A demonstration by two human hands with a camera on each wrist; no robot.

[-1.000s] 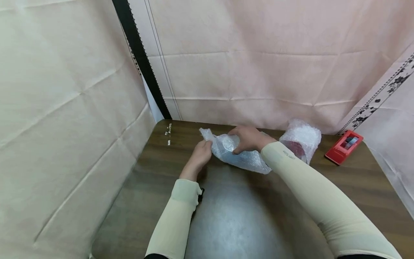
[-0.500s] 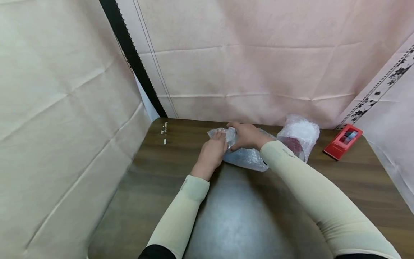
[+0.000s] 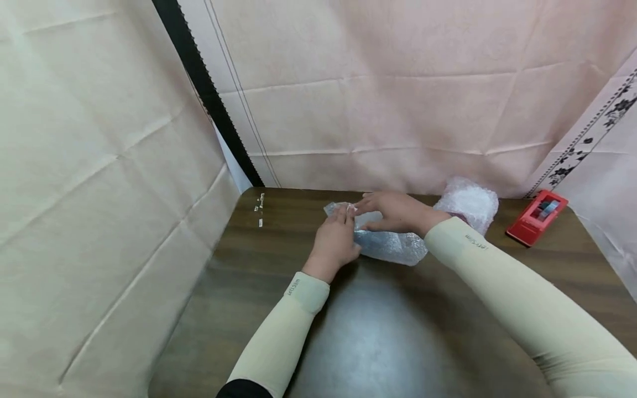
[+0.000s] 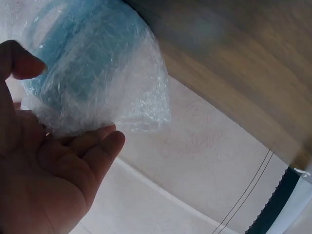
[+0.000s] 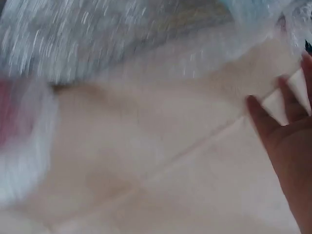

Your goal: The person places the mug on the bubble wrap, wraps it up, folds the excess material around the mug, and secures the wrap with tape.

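A bundle of clear bubble wrap lies on the table in the head view, with a light blue item showing through the plastic in the left wrist view. My left hand holds the bundle's left end, thumb on one side and fingers on the other. Over the far side of the wrap reaches my right hand, its fingers spread and its fingertips close to the left ones. In the right wrist view the right fingers are apart and blurred; whether they touch the plastic I cannot tell.
A second bubble-wrapped bundle, reddish inside, stands behind the right forearm. To its right is a red tape dispenser. Small tape bits stick to the table at the far left. Pale cloth hangs behind.
The left hand has moved from the bundle's left tip rightward onto its folded end. The right hand has loosened from its curled hold and spread its fingers.
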